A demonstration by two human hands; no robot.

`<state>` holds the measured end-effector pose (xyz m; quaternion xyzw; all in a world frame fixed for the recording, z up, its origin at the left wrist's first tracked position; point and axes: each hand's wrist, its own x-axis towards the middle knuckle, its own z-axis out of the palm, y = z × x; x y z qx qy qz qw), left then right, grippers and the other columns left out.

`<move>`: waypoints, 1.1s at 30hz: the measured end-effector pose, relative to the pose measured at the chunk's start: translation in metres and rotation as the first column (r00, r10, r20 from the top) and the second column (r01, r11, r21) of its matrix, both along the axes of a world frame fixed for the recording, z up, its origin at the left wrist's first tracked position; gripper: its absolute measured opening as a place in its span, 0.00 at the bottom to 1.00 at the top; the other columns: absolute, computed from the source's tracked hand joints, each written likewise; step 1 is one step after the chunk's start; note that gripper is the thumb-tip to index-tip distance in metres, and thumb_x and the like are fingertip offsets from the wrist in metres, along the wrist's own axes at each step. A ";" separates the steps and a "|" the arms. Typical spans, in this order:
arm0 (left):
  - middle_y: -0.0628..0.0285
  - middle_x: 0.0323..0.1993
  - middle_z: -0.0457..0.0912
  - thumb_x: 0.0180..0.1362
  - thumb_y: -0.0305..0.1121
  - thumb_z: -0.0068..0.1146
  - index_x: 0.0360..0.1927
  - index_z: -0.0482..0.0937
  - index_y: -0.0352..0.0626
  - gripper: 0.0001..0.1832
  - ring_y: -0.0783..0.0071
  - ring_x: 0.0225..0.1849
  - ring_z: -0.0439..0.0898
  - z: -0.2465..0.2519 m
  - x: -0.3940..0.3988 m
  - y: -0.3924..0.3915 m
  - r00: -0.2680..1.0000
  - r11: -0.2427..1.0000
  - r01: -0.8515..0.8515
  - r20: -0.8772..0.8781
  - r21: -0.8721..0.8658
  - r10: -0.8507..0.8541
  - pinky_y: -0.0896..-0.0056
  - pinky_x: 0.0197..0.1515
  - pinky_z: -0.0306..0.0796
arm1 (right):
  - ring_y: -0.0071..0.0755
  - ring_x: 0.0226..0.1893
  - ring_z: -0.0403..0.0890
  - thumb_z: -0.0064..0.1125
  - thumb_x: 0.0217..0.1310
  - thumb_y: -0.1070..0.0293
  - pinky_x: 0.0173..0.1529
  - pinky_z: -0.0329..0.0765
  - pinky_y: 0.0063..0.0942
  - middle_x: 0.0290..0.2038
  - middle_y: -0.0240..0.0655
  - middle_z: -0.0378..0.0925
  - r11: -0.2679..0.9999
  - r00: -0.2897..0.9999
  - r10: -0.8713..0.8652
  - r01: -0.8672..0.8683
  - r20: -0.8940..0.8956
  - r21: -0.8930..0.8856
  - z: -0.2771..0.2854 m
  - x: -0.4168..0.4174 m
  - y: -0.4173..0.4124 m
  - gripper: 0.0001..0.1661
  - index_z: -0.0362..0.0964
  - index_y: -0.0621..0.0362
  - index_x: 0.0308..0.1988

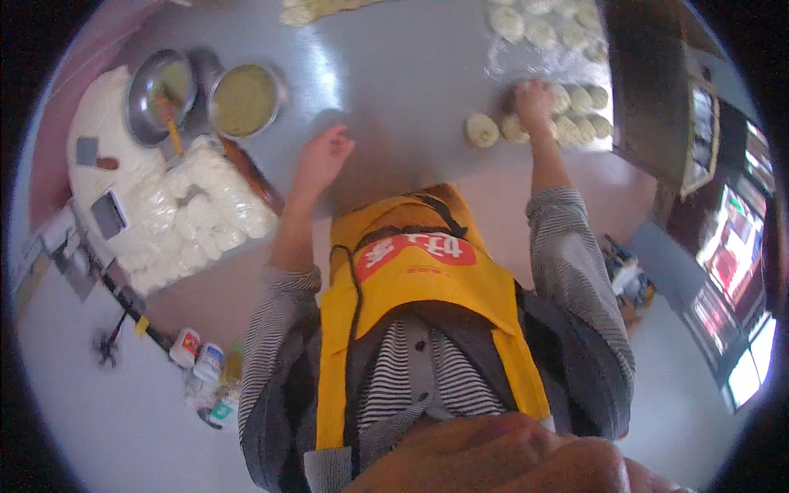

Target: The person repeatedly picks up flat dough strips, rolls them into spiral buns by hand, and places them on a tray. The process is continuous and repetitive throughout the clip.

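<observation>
My right hand (535,106) reaches down onto rows of pale, coiled dough rounds (579,98) at the right side of the metal worktable (400,80). Its fingers point down among the rounds, and whether they grip one is hidden. Just left of it, a single dough round (482,130) lies near the table's front edge. My left hand (327,157) hovers over the front left of the table with its fingers curled; no object shows in it.
To the left stand a metal bowl (161,98) with a wooden-handled brush and a round pan (244,100) of yellowish liquid. A rolling pin (251,175) lies beside plastic-covered dough (203,215). More coiled rounds (540,34) sit at the back right.
</observation>
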<state>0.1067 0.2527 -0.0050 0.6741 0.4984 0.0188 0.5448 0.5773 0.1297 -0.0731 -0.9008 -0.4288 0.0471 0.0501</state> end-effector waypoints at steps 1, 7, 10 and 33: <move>0.56 0.37 0.84 0.59 0.41 0.59 0.55 0.75 0.42 0.23 0.64 0.41 0.83 0.003 0.004 0.010 1.000 0.999 -0.002 -0.009 0.034 0.003 0.65 0.46 0.75 | 0.60 0.49 0.72 0.53 0.60 0.52 0.55 0.68 0.52 0.46 0.57 0.74 0.996 1.000 0.020 -0.019 0.009 -0.083 0.014 -0.012 0.007 0.27 0.71 0.64 0.48; 0.51 0.40 0.83 0.59 0.42 0.56 0.50 0.76 0.42 0.19 0.51 0.42 0.81 0.017 0.043 0.093 0.981 0.957 0.042 -0.194 0.288 0.015 0.54 0.47 0.74 | 0.58 0.54 0.71 0.56 0.60 0.57 0.57 0.70 0.47 0.53 0.54 0.72 0.989 0.977 0.143 -0.147 0.159 0.019 0.062 -0.033 0.022 0.27 0.68 0.64 0.52; 0.45 0.41 0.81 0.57 0.44 0.55 0.50 0.73 0.37 0.23 0.48 0.47 0.79 -0.008 0.052 0.149 0.942 0.870 -0.097 -0.238 0.483 0.237 0.51 0.49 0.73 | 0.55 0.49 0.76 0.56 0.61 0.63 0.54 0.73 0.42 0.48 0.51 0.76 0.936 0.956 0.277 -0.245 -0.098 0.254 0.107 -0.063 0.070 0.23 0.69 0.64 0.52; 0.58 0.31 0.82 0.45 0.32 0.66 0.38 0.77 0.32 0.18 0.71 0.27 0.78 -0.063 0.143 0.206 0.499 0.568 -0.821 0.410 -0.057 0.763 0.70 0.31 0.73 | 0.43 0.40 0.83 0.63 0.54 0.58 0.46 0.79 0.35 0.38 0.45 0.81 0.958 0.648 0.167 0.072 -0.744 0.277 0.021 -0.124 0.278 0.21 0.75 0.63 0.42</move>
